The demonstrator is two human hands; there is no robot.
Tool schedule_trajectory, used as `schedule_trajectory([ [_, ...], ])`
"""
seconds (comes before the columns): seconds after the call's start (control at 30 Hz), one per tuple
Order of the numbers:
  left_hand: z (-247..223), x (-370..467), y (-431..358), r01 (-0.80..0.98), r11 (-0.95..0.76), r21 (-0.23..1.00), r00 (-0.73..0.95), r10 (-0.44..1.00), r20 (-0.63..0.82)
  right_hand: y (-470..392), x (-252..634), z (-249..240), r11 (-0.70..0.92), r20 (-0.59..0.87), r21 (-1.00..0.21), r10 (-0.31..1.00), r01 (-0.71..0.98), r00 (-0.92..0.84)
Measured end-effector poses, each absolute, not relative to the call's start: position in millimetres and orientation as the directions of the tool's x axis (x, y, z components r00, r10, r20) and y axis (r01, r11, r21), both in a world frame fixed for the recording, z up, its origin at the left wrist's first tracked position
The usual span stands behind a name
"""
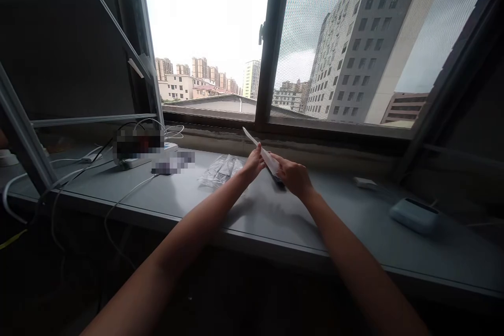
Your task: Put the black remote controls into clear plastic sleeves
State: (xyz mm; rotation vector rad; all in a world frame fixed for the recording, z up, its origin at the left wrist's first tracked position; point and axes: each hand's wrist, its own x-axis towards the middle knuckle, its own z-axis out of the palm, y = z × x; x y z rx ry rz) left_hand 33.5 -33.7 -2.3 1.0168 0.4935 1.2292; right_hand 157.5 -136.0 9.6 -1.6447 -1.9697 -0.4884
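Left hand, right hand — outstretched, close together on white item

Reaches forward and rightward with a long, bare, tapering left arm, ending in a bare left hand with thumb pointing up and remaining fingers bent, partly hidden. Slants a long, bare right arm forward and leftward, ending in a bare right hand with back showing and fingers curled into a grip. Holds both hands close together in front, arms spreading wide toward the body.
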Motion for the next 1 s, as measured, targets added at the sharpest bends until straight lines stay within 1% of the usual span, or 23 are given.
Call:
schedule_trajectory([
  [0.13, 0.6, 33.1, -33.3, -0.536, -0.012, 0.844, 0.225, 0.962, 0.157, -134.0, 157.6, 8.8, 0.123, 0.578, -0.006, 0.810, 0.992, -0.097],
  [0.23, 1.2, 32.5, -32.7, -0.516, 0.008, 0.857, 0.262, 0.953, 0.149, -133.4, 157.7, 8.6, 0.097, 0.557, 0.027, 0.825, 0.995, -0.096],
  [0.33, -2.6, 32.4, -31.3, -0.495, -0.008, 0.869, 0.298, 0.938, 0.178, -134.5, 157.4, 9.5, 0.096, 0.543, 0.056, 0.832, 0.994, -0.111],
  [0.43, -6.5, 32.4, -29.6, -0.476, -0.024, 0.879, 0.293, 0.938, 0.184, -135.0, 157.9, 10.2, 0.099, 0.523, 0.096, 0.842, 0.990, -0.135],
  [0.57, -5.9, 31.0, -29.9, -0.493, -0.053, 0.868, 0.256, 0.945, 0.203, -133.5, 159.2, 9.3, 0.092, 0.512, 0.141, 0.845, 0.986, -0.153],
  [0.7, -1.6, 29.0, -32.9, -0.501, -0.048, 0.864, 0.177, 0.972, 0.157, -132.8, 159.2, 8.5, 0.094, 0.507, 0.163, 0.846, 0.982, -0.165],
  [0.83, -0.4, 28.8, -33.0, -0.521, -0.026, 0.853, 0.178, 0.974, 0.139, -133.7, 159.2, 8.5, 0.094, 0.496, 0.197, 0.849, 0.976, -0.182],
  [1.0, -3.4, 27.4, -27.6, -0.548, -0.054, 0.835, 0.140, 0.978, 0.155, -133.1, 158.8, 7.6, 0.128, 0.455, 0.272, 0.856, 0.954, -0.245],
])
